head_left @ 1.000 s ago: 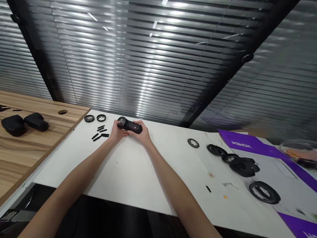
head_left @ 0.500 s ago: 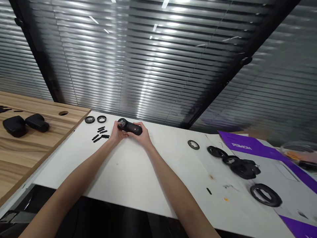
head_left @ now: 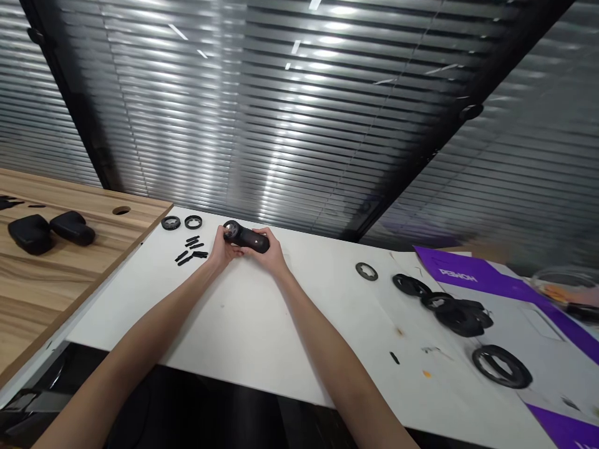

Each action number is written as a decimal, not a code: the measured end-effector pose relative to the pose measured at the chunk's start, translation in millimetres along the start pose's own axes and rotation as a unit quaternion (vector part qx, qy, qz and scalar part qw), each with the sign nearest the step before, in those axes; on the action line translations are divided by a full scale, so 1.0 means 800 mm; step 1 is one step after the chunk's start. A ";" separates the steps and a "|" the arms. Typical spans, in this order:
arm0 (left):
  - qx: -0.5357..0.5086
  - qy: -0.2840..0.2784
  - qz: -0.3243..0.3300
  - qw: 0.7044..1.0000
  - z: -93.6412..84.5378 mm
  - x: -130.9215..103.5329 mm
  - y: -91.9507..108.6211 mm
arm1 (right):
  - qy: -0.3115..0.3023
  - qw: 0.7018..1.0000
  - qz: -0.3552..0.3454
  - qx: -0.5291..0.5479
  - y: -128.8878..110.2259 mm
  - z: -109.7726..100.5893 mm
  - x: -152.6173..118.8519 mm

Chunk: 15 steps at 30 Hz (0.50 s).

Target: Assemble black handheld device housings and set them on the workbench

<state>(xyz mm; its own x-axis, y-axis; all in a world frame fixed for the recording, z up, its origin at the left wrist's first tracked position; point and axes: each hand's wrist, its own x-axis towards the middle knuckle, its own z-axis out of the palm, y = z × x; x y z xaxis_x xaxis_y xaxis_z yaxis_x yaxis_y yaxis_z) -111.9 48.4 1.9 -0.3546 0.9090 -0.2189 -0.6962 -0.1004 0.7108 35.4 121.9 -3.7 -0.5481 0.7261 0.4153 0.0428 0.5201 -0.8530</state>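
Note:
Between both hands is a black handheld device (head_left: 247,238) with a round head at its left end and a handle running right. My left hand (head_left: 221,248) is closed around the round head, its thumb near the face of it. My right hand (head_left: 271,252) wraps the handle end, fingers above and thumb below. Just left of my left hand lie several small black strips (head_left: 189,251) on the white table. Behind them are two black rings, the left one (head_left: 171,223) and the right one (head_left: 193,222). The palms and the underside of the device are hidden.
On the white table (head_left: 262,337), a flat ring (head_left: 366,271), black round parts (head_left: 461,318) and a large ring (head_left: 501,366) lie right, by a purple-and-white sheet (head_left: 452,268). Two black molded pieces (head_left: 72,228) rest on the wooden table (head_left: 60,274). Blinds (head_left: 224,112) stand behind.
The view has shifted very slightly. Both hands keep the same hold on the black device, and nothing else has visibly moved.

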 end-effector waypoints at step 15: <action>-0.024 0.005 -0.008 1.000 0.001 0.003 0.000 | 0.002 1.000 0.016 0.000 -0.003 0.000 0.001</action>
<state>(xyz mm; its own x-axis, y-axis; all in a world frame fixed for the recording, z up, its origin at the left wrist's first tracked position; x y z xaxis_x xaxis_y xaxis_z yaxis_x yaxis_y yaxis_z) -112.2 50.7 1.9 -0.3497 0.9065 -0.2365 -0.7311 -0.1062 0.6740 34.7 121.0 -1.4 -0.5428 0.7440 0.3897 0.0602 0.4972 -0.8655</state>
